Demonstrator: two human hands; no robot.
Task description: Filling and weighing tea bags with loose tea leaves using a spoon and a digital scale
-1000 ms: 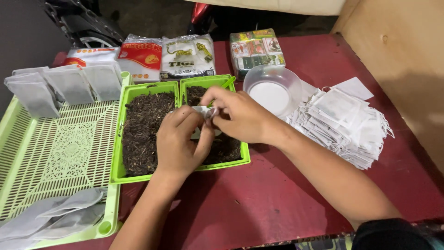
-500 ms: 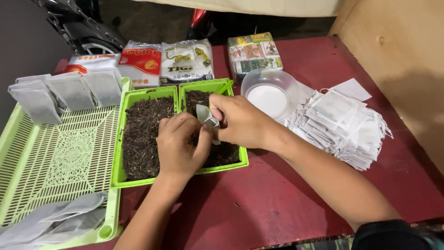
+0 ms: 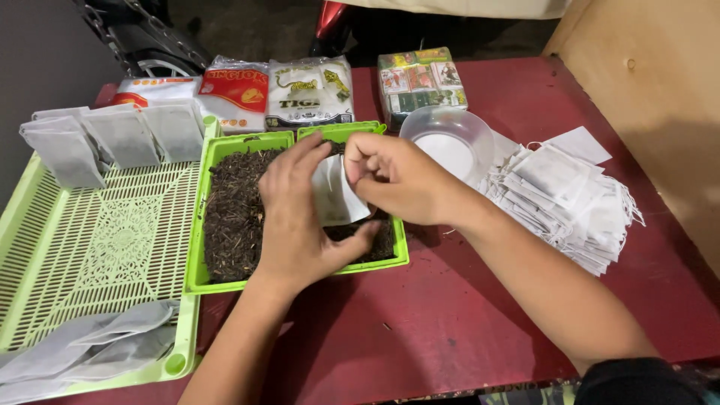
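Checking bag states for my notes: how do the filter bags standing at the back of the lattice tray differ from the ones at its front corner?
The back bags stand upright in a row and look filled; the front bags lie flat, limp and crumpled. Both are pale filter bags in the same green lattice tray.

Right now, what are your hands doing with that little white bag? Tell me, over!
Left hand and right hand both hold the little white bag over the green tray of dark loose leaves. Bag hangs flat. Nothing blocks it.

Head camera looks steeply down, close over the table (image 3: 450, 315).
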